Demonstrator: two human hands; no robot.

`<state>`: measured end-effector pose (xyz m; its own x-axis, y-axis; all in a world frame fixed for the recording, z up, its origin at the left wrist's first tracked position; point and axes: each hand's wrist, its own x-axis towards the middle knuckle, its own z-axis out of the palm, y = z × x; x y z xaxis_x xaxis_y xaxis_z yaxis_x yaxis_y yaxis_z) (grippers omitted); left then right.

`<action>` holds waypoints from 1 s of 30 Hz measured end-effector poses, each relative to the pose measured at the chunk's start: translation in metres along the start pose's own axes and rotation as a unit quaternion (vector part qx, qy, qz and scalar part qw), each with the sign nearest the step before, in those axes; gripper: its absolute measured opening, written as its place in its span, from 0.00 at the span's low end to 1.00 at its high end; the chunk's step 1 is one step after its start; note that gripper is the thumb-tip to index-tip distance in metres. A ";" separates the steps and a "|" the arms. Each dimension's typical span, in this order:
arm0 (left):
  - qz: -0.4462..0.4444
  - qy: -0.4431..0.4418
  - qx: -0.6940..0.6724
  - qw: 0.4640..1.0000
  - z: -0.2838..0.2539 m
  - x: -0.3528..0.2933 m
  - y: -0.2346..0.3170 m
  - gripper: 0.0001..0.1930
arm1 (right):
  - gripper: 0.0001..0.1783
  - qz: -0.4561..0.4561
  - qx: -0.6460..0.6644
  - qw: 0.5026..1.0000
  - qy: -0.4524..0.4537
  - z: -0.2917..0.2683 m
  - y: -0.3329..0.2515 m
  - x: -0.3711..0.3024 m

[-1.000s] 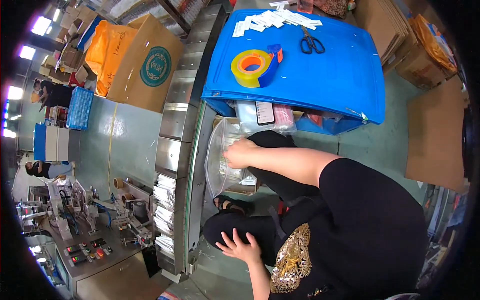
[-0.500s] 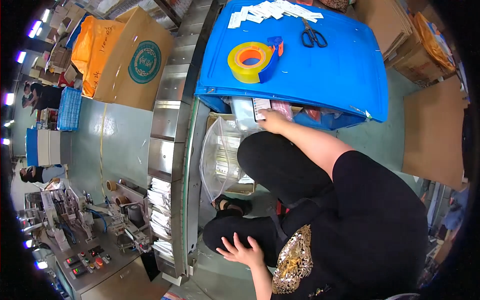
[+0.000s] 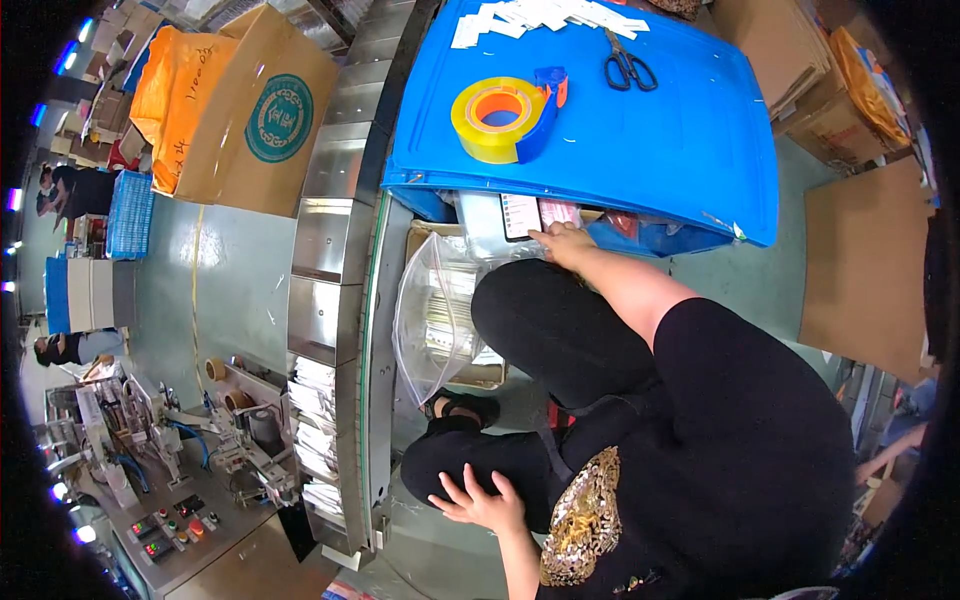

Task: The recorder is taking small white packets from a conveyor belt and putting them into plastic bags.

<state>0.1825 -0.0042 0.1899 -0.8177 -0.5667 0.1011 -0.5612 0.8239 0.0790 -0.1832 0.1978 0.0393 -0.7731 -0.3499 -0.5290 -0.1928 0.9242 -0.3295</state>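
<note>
My right hand [image 3: 568, 246] reaches under the edge of a blue plastic lid [image 3: 650, 140]. One fingertip touches the lower corner of a smartphone [image 3: 520, 214] with a lit screen; the other fingers are partly hidden but appear to hold nothing. The phone lies on clear plastic, beside a pink packet [image 3: 560, 212]. My left hand [image 3: 487, 503] rests on my dark-trousered leg, fingers spread and holding nothing. Between the metal line and my knee, a clear plastic bag [image 3: 420, 320] stands in a carton, with stacked flat white-and-yellowish pieces [image 3: 448, 322] inside.
Atop the lid lie a tape roll in a dispenser [image 3: 497, 120], black-handled scissors [image 3: 630, 72] and scattered white slips [image 3: 540, 15]. A metal conveyor [image 3: 325, 318] runs on the left, carrying white packets [image 3: 318, 430]. Beyond are a large carton [image 3: 225, 150], a machine [image 3: 170, 450] and people.
My right hand has shifted slightly right and down, uncovering more of the phone's screen. My left hand stays on my leg. The whole view has drifted slightly.
</note>
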 end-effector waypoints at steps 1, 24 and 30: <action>-0.001 0.000 -0.001 1.000 0.000 0.000 0.000 0.21 | 0.31 0.000 -0.001 1.000 0.000 0.001 0.000 0.001; -0.024 0.004 -0.009 1.000 -0.001 -0.008 -0.007 0.21 | 0.37 0.047 0.074 0.994 0.073 0.029 0.006 0.005; -0.032 -0.002 -0.009 0.999 -0.001 -0.010 -0.008 0.21 | 0.37 0.046 0.078 0.993 0.077 0.030 0.008 0.006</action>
<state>0.1951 -0.0055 0.1889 -0.7805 -0.6184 0.0916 -0.6103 0.7855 0.1027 -0.1712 0.1983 0.0098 -0.8683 -0.2270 -0.4410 -0.0305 0.9119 -0.4093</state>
